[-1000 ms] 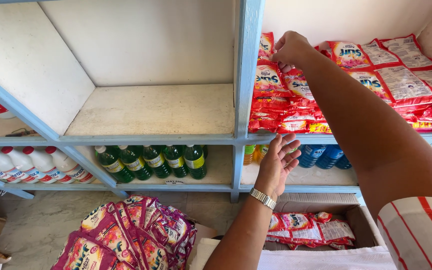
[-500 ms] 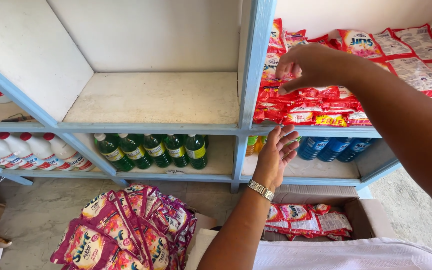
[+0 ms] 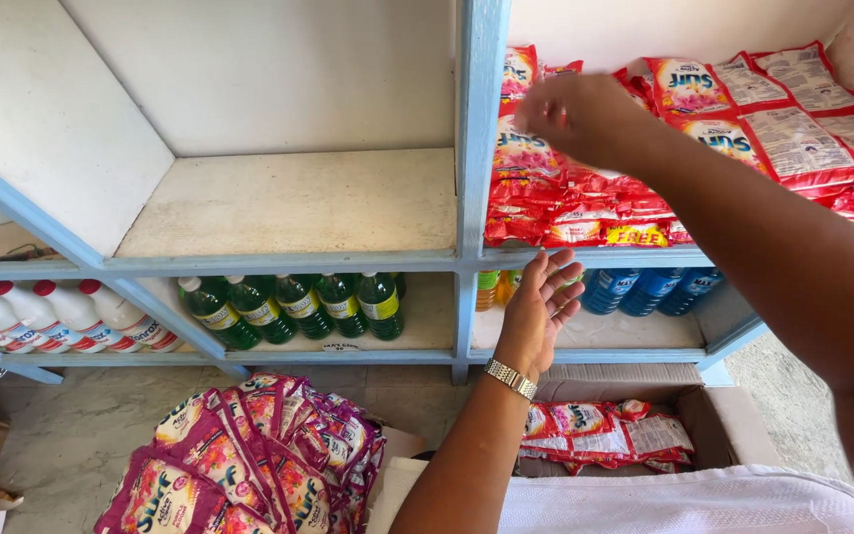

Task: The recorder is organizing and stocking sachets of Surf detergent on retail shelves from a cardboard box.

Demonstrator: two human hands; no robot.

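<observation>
1. Hands: we held our right hand (image 3: 577, 117), blurred so its grip was unreadable, against the stacked red sachets (image 3: 585, 203) on the upper shelf.
2. We kept our left hand (image 3: 538, 309) spread, empty, below.

Right hand (image 3: 575, 114) blurred; grip unclear

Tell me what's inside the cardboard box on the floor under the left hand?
The cardboard box holds a pile of red sachets, lying flat. Whatever lies under them, and the box's near part behind the white cloth, is hidden.
</observation>
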